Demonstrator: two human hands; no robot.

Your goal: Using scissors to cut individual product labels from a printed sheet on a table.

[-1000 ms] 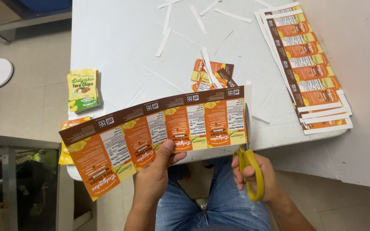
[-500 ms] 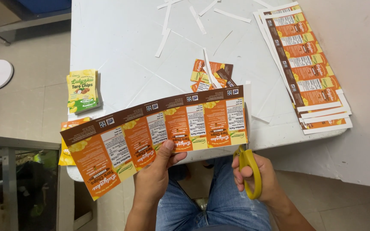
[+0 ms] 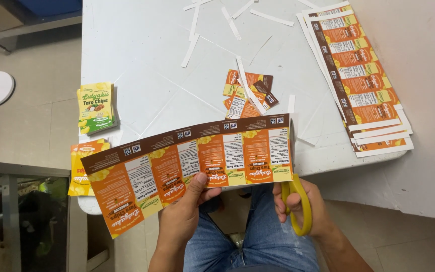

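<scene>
A person's left hand (image 3: 187, 211) pinches the lower edge of a long orange-and-brown label strip (image 3: 187, 161), held over the near edge of the white bench (image 3: 152, 60). The right hand (image 3: 303, 204), at three o'clock of the strip, has its grip closed through the yellow scissors (image 3: 298, 201), blades at the strip's right end. A clean cut likely needs the strip taut and the blades square to the label border.

Bright, even overhead light is washing the white desk (image 3: 142, 60); shadows are staying soft, everything is reading sharp.
</scene>
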